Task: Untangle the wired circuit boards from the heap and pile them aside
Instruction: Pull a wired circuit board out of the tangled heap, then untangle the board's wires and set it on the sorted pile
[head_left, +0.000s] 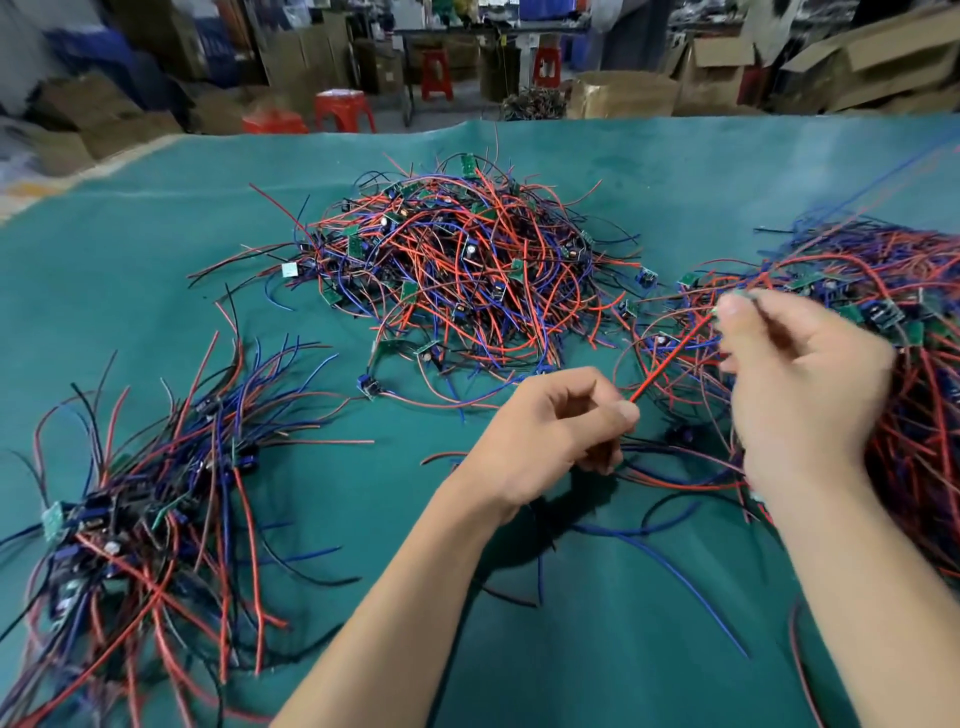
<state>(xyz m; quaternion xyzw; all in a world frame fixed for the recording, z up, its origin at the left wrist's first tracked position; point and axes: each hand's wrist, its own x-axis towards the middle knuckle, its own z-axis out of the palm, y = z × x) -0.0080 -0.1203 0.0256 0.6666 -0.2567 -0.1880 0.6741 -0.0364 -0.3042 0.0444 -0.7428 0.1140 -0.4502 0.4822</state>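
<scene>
A tangled heap of small green circuit boards with red, blue and black wires lies mid-table. A second heap spreads at the right. A sorted pile of wired boards lies at the left. My left hand is curled and pinches wires near the table, a red wire rising from its fingertips. My right hand, blurred, is raised over the right heap's edge and pinches a thin wire by a small board.
The green mat covers the table. Loose blue and black wires trail between my forearms. Beyond the far edge stand red stools, cardboard boxes and shelving.
</scene>
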